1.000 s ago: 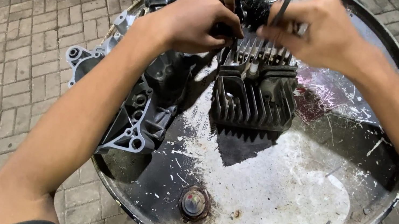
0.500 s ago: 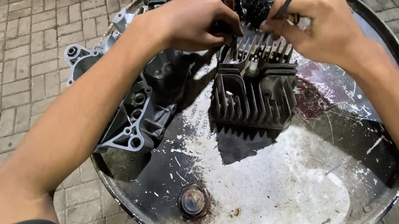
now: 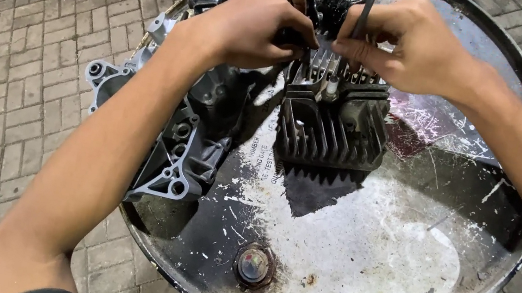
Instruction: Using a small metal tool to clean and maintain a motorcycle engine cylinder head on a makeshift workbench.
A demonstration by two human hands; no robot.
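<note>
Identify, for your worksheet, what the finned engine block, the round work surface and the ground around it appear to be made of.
Finned engine block: probably cast metal, dull dark grey, with thin rigid fins. Round work surface: likely a steel drum top, with scratched worn paint, rusty patches and a raised rim. Ground: grey interlocking paving blocks, seemingly concrete.

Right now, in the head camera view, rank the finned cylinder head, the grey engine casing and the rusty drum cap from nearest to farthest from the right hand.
1. Finned cylinder head, directly beneath the right hand.
2. Grey engine casing, off to the left, overhanging the drum's rim.
3. Rusty drum cap, low on the drum top, nearest the camera.
</note>
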